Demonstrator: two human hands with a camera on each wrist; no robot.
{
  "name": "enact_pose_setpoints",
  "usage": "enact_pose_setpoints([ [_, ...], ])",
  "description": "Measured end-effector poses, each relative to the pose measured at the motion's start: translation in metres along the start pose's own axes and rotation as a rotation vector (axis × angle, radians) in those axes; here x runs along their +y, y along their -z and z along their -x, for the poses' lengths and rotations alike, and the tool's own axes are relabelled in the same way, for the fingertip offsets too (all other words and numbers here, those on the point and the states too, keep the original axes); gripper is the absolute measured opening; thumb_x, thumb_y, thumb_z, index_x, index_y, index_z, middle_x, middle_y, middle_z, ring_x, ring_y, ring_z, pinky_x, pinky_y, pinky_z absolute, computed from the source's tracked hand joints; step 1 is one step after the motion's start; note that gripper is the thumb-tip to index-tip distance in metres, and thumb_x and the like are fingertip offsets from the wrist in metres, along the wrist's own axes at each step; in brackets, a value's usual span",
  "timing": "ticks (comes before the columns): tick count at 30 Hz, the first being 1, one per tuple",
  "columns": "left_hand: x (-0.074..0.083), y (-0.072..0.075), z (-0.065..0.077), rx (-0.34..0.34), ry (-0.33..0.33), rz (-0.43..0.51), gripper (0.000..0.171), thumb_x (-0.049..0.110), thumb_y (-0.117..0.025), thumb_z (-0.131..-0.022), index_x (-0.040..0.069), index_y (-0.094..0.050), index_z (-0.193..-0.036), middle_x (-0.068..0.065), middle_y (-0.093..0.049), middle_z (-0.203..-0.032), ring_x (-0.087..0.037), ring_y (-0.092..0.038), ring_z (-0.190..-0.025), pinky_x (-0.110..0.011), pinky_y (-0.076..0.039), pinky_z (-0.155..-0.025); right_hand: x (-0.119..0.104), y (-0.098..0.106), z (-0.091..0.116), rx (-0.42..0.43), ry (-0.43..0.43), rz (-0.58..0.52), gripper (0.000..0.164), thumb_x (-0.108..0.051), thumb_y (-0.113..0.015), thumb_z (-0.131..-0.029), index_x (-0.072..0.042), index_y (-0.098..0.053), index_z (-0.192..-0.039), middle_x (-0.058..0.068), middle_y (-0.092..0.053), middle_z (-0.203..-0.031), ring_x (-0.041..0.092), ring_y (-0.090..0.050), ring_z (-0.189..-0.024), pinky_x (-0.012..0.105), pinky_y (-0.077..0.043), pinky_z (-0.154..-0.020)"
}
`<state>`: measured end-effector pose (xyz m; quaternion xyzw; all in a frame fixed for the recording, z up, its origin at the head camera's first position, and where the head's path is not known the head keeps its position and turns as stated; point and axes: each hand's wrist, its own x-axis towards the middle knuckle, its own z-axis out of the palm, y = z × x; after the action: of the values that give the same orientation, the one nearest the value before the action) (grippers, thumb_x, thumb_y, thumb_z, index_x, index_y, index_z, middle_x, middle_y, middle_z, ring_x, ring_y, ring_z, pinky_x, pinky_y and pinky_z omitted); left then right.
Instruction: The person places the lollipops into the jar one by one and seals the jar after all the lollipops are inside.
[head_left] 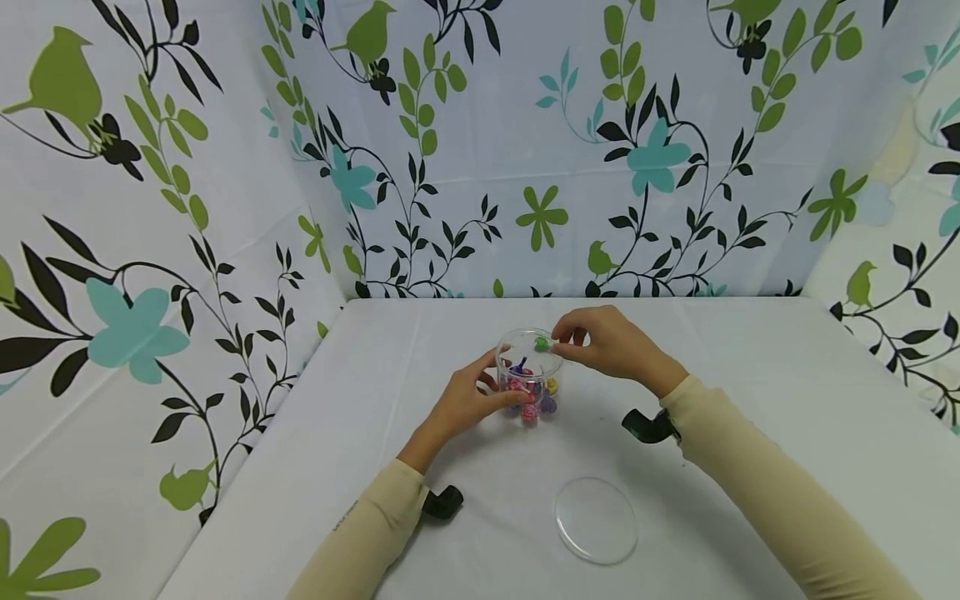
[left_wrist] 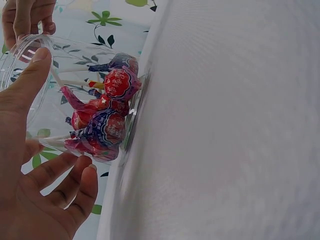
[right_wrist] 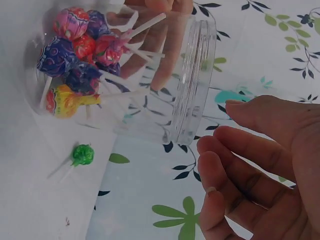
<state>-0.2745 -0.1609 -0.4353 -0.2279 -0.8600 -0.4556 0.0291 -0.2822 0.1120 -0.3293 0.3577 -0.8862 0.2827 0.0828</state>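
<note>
A clear plastic jar (head_left: 554, 367) stands uncapped on the white table, with several wrapped lollipops (left_wrist: 120, 84) inside in red, purple, pink and yellow. My left hand (head_left: 468, 398) grips the jar's side, thumb across the front and fingers behind it. Beside the rim is my right hand (head_left: 611, 343), its thumb and fingers loosely bent and apart. Nothing shows between those fingers in the right wrist view. A green lollipop (right_wrist: 83, 155) lies on the table behind the jar; from the head view it appears through the clear wall. White sticks point up toward the jar's mouth.
A round clear lid (head_left: 596, 521) lies flat on the table (head_left: 465, 567) in front of the jar, toward the right forearm. Dark wrist cameras (head_left: 649, 426) are worn on both sleeves. Patterned cloth (head_left: 480, 167) hangs behind the table and at both sides.
</note>
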Motion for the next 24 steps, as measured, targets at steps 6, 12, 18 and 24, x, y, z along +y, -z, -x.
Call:
enact_pose_setpoints([
  [6, -0.001, 0.000, -0.001, -0.002, 0.007, 0.001, 0.078, 0.048, -0.084, -0.087, 0.030, -0.049, -0.155, 0.010, -0.067, -0.115, -0.016, -0.061, -0.097, -0.036, -0.055, -0.075, 0.017, -0.002, -0.004, 0.017, -0.053, 0.032, 0.009, -0.011, -0.076, -0.096, -0.006, -0.077, -0.104, -0.001, -0.068, -0.089, 0.019, -0.060, -0.083, 0.036, -0.053, -0.071],
  [12, 0.000, 0.000, -0.001, -0.002, 0.025, -0.002, 0.079, 0.049, -0.084, -0.087, 0.030, -0.049, -0.155, 0.011, -0.067, -0.115, -0.015, -0.061, -0.097, -0.035, -0.055, -0.076, 0.035, -0.009, -0.011, 0.007, -0.115, 0.032, 0.009, -0.010, -0.074, -0.098, -0.004, -0.077, -0.103, 0.001, -0.069, -0.088, 0.021, -0.061, -0.082, 0.039, -0.053, -0.073],
  [18, 0.001, 0.000, -0.002, -0.002, 0.025, -0.008, 0.078, 0.049, -0.084, -0.087, 0.031, -0.049, -0.155, 0.011, -0.067, -0.114, -0.015, -0.061, -0.097, -0.035, -0.055, -0.076, 0.053, -0.022, -0.024, -0.052, -0.175, 0.043, 0.008, -0.010, -0.073, -0.098, -0.004, -0.077, -0.102, 0.003, -0.068, -0.088, 0.021, -0.061, -0.080, 0.038, -0.053, -0.071],
  [24, 0.002, 0.000, -0.001, -0.004, 0.021, -0.007, 0.076, 0.047, -0.084, -0.088, 0.031, -0.050, -0.153, 0.010, -0.067, -0.114, -0.015, -0.062, -0.097, -0.035, -0.055, -0.077, 0.063, -0.035, -0.035, -0.103, -0.192, 0.081, 0.008, -0.012, -0.074, -0.097, -0.004, -0.077, -0.099, 0.004, -0.070, -0.090, 0.022, -0.062, -0.081, 0.041, -0.054, -0.073],
])
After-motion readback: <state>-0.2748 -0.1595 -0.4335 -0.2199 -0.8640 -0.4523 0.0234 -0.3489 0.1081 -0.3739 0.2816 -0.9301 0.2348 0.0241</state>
